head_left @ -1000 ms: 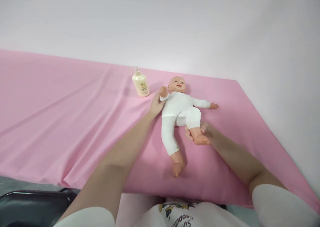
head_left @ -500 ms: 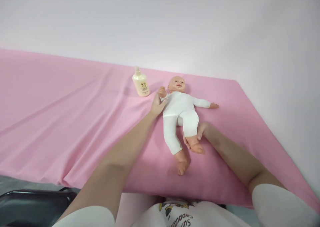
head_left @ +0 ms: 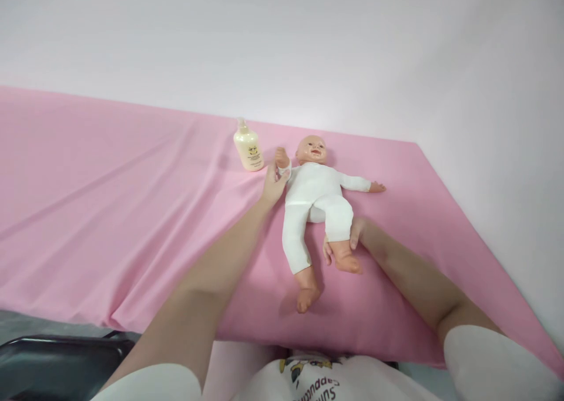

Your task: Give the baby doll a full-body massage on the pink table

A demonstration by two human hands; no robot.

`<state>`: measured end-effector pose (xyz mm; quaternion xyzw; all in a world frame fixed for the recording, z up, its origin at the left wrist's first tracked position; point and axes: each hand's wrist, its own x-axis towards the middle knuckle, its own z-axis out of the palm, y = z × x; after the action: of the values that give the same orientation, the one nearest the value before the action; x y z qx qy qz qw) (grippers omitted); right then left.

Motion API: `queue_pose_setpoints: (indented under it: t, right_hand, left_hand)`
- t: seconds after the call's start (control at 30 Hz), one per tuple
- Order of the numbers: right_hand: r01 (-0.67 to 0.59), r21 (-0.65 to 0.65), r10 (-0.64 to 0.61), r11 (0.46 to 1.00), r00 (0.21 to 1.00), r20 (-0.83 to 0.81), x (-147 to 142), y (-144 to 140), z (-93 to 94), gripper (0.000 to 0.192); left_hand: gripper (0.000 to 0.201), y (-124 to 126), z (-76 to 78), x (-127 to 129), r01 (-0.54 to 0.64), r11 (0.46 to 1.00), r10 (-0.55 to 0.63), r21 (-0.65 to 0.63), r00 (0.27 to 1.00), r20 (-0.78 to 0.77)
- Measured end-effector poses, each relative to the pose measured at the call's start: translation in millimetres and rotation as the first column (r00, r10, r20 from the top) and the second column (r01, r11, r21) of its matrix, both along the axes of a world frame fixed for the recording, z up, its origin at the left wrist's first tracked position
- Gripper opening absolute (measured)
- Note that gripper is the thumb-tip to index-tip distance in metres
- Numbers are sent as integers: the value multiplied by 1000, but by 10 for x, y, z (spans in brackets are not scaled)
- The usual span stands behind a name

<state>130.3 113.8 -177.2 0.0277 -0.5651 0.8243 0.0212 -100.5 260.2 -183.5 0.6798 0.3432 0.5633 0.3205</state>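
Note:
A baby doll (head_left: 318, 200) in a white one-piece suit lies on its back on the pink cloth (head_left: 110, 213), head toward the wall. My left hand (head_left: 274, 184) grips the doll's raised arm just below its wrist. My right hand (head_left: 352, 239) is wrapped around the doll's lower leg at the ankle, with that bare foot sticking out toward me. The doll's other leg lies stretched toward me, and its other arm is spread out to the right.
A cream lotion bottle (head_left: 248, 147) with a pump top stands just left of the doll's head. A pale wall rises behind and to the right of the cloth. A dark chair (head_left: 57, 360) sits at the lower left.
The doll's free leg has swung left. Its raised arm has lifted a little higher in my left hand. My right hand has kept hold of the ankle while that leg bent and straightened slightly.

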Motion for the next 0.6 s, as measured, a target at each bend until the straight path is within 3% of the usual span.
queue_pose_setpoints:
  t: [0.1,0.17,0.27,0.33,0.4,0.47,0.53,0.6]
  right_hand:
    - [175,-165,-208,971,955,-210,21,-3,-77,56]
    - [324,-305,-409,896,870,-277,27,-6,-63,52]
    - [522,-411,-631,747,752,-191,27,-5,8,48]
    - [572,-396,-657,719,745,-118,18,-12,36,49]
    - [534,-344,-596,772,796,-104,1,-26,33,51]
    - [433,-260,-474,863,872,-121,-20,-40,14,54]
    - [296,-120,-307,948,947,-94,-37,-46,7,57]
    - [188,33,-189,982,982,31,-46,-50,29,55]
  left_hand:
    - [44,-57,63,-7,144,977,-109,156,971,-214]
    - [44,-80,96,-13,221,951,-147,215,938,-315]
    - [44,-107,126,-16,220,948,-132,228,929,-347]
    - [46,-126,132,-10,180,961,-105,212,940,-324]
    - [46,-136,125,0,127,975,-75,181,960,-269]
    - [45,-127,103,9,67,989,-42,134,982,-182]
    - [46,-96,65,10,8,998,-2,70,996,-85]
    - [48,-45,15,5,-49,999,49,4,999,0]
